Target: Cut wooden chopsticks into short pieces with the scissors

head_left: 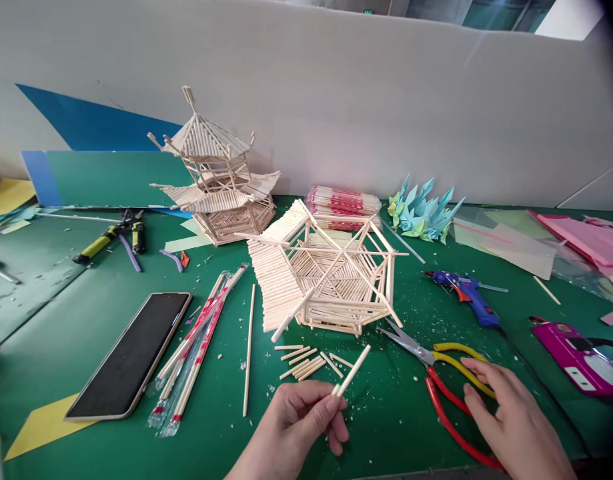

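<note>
My left hand [313, 417] pinches a pale wooden stick [355, 369] near the front edge, with a short stub showing beside it at the fingertips. My right hand [511, 413] is open, thumb and fingers apart, at the yellow handle of the scissors [420, 348]; whether it touches the handle I cannot tell. The scissors lie with blades spread, pointing toward an unfinished stick pavilion frame [343, 267]. One side of this frame has a slatted roof panel [276, 277]. Several short cut sticks [306, 365] lie just beyond my left hand.
A tiered stick pagoda [219, 180] stands behind. Left are wrapped sticks [201, 353], a single long stick [249, 350], a phone [133, 353] and pliers [111, 237]. Right are a blue glue gun [466, 293], a magenta power box [576, 353] and paper flowers [423, 210].
</note>
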Motion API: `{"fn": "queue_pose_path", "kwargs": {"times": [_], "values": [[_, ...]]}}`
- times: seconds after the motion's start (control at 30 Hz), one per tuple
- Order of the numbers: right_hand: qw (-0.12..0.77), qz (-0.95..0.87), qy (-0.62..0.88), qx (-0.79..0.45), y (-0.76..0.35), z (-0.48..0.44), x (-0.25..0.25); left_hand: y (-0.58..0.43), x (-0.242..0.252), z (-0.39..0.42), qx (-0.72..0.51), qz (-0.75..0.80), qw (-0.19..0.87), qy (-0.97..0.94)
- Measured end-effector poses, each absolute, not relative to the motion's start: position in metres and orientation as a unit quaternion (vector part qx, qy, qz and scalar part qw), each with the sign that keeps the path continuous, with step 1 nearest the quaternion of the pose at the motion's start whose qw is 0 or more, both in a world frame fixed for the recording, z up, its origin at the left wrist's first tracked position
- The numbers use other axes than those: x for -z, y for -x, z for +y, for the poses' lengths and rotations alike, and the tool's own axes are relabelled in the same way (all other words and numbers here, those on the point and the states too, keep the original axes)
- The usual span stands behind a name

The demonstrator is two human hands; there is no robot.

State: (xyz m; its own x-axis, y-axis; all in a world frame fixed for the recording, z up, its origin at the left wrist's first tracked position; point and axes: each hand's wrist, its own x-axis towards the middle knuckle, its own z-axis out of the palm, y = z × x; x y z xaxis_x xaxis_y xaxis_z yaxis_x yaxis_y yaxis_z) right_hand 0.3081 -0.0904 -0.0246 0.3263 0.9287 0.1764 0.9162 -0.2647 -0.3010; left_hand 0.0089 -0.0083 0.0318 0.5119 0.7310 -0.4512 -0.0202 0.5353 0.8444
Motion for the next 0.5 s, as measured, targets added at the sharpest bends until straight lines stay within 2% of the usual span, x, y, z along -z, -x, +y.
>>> {"fn": "queue_pose_path", "kwargs": {"times": [0.13, 0.27, 0.4, 0.5], "values": [[0.095, -0.632, 0.769, -0.004, -0.322, -0.084, 0.030, -0.009, -0.033, -0.011, -0.250, 0.428, 0.760, -0.419], [0.071, -0.667, 0.742, -0.004, -0.327, -0.073, 0.026, -0.007, -0.032, -0.014, -0.258, 0.424, 0.761, -0.418], [0.124, -0.652, 0.747, -0.029, -0.326, -0.083, 0.017, -0.007, -0.033, -0.014, -0.266, 0.435, 0.752, -0.418], [0.208, -0.597, 0.765, -0.124, -0.315, -0.106, 0.007, -0.009, -0.034, -0.014, -0.276, 0.435, 0.747, -0.420]]}}
